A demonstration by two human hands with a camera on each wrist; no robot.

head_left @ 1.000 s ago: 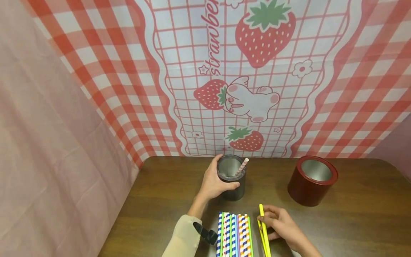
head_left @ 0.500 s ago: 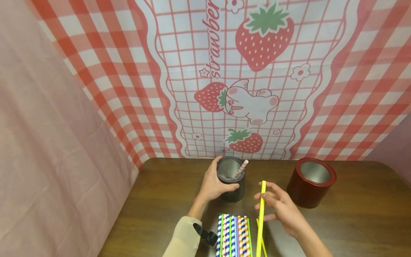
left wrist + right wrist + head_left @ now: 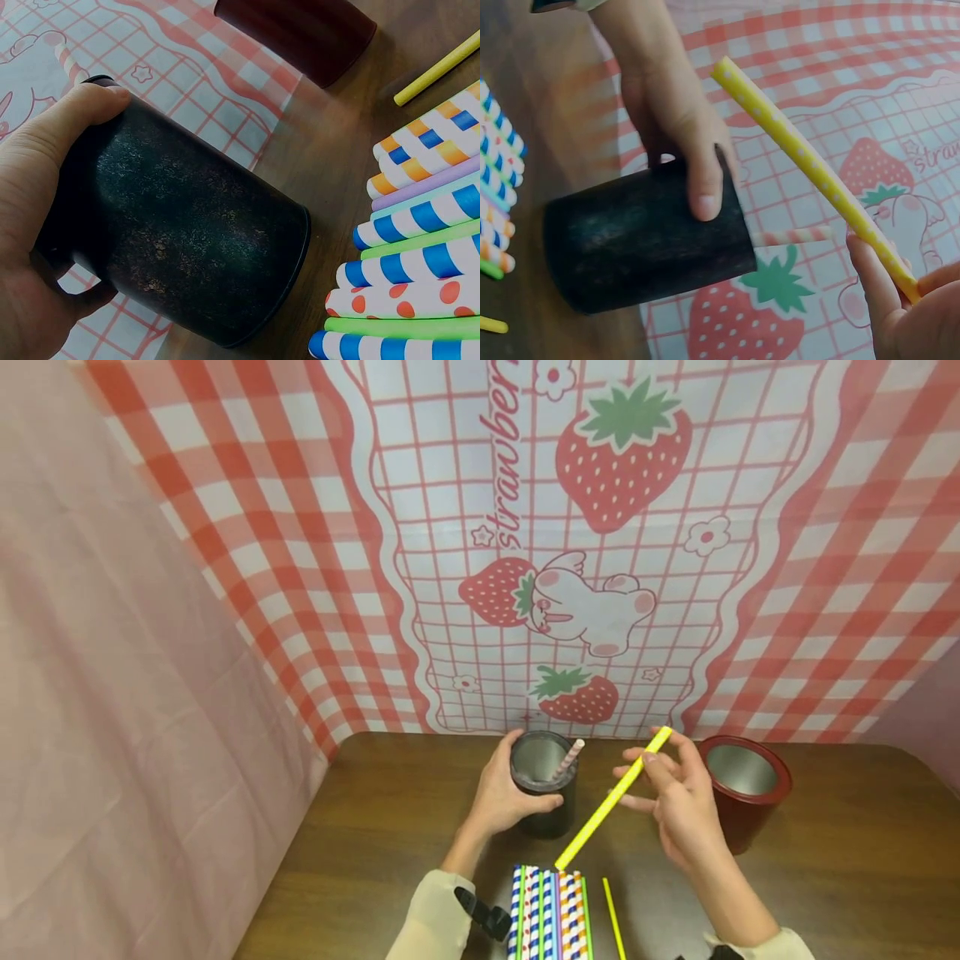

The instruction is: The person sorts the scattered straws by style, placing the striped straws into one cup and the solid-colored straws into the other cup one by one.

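- Strawberry-printed red-and-white cloth backdrop (image 3: 442, 635) rises behind a brown wood-look table (image 3: 375, 802); a plain pale pink curtain (image 3: 135, 693) hangs on the left.
- A person's left hand (image 3: 504, 793) grips a black cylindrical can with a silvery interior (image 3: 555, 814); the thumb lies across its near side by the rim and the fingers curve round the wall; a pink-and-white striped straw (image 3: 570, 758) leans inside it, its tip above the rim.
- The right hand (image 3: 686, 810) pinches a bright yellow straw with pale dots (image 3: 612, 799) near its upper end, between thumb and fingers, other fingers spread; the straw slants in the air between the two cans, outside both.
- Its lower end sits over the top of a row of striped, spotted and plain coloured straws (image 3: 550, 914); whether it touches them cannot be told.
- Newest change: the held straw has risen from the table and swung from near upright to a slant, while the left hand and black can keep their place; that suggests picking up is over and the straw is parted from its neighbour.
- That second, plain-looking yellow straw (image 3: 613, 917) lies alone, right of the row; a dark red cylindrical can with a silvery interior (image 3: 750, 818) stands behind the right hand, partly hidden.
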